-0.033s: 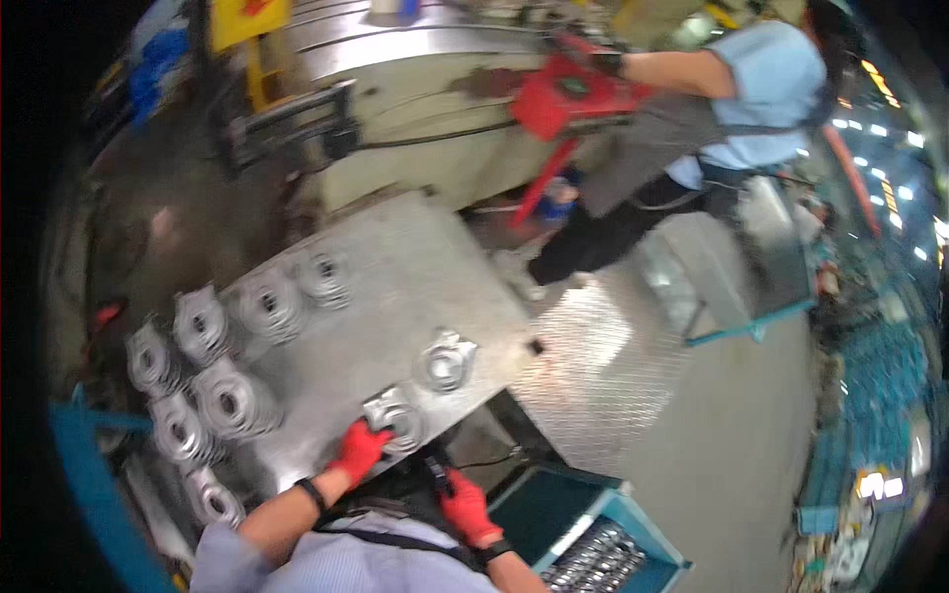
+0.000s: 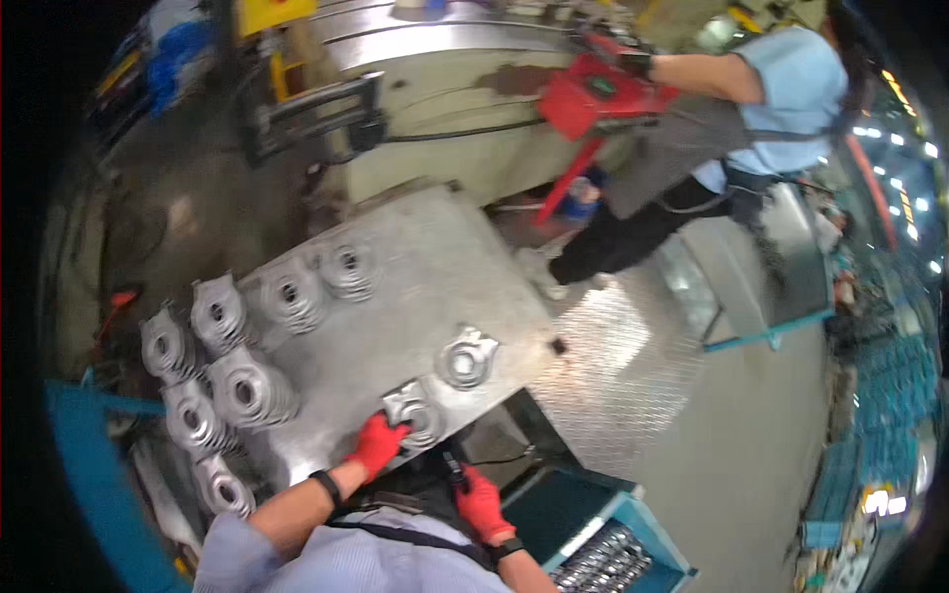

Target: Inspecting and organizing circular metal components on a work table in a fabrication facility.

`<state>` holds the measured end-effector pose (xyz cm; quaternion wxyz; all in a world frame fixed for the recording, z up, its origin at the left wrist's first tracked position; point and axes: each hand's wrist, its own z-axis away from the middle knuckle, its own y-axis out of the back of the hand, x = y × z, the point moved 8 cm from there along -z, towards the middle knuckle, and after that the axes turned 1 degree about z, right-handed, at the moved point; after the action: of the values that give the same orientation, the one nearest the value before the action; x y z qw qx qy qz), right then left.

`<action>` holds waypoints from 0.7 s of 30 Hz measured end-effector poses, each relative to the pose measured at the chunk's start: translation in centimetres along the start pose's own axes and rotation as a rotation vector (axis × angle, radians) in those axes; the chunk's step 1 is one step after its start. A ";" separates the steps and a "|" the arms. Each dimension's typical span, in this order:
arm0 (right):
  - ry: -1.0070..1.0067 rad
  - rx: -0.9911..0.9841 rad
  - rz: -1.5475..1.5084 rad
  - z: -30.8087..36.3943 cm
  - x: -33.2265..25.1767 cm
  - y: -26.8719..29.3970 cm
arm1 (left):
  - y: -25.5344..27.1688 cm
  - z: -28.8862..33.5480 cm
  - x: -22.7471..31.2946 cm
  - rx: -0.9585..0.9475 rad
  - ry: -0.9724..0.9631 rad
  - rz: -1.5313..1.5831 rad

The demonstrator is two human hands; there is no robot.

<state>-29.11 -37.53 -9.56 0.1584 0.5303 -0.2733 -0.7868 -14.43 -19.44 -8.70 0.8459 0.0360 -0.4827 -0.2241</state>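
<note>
My left hand (image 2: 378, 445), in a red glove, is closed at the edge of a ring-shaped metal part (image 2: 423, 423) near the table's front edge. Fingertips press against the part's flat tab side. Just off that edge, my right hand (image 2: 481, 502), also red-gloved, is wrapped round a slim dark tool (image 2: 454, 467) whose exact kind I cannot make out. Beyond the left hand's part lies a second ring-shaped metal part (image 2: 467, 360), touched by neither hand. Both parts rest on the grey metal table (image 2: 395, 287).
Several stacks of similar metal rings (image 2: 247, 390) stand along the table's left side. A blue bin (image 2: 647, 524) with shiny metal pieces is at the lower right. Across the table, a co-worker (image 2: 781, 89) in a light blue shirt reaches to a red machine box (image 2: 593, 94).
The whole scene has slid a little to the right in the view. Both hands keep their places at the part and on the tool.
</note>
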 end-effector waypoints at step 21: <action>0.104 -0.060 0.201 -2.3 0.1 -1.7 | -0.3 -1.8 -3.5 0.122 -0.049 -0.153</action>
<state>-26.99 -36.84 -11.26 0.2662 0.5353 -0.2928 -0.7462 -14.53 -18.55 -12.54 0.8106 0.1188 -0.5117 -0.2588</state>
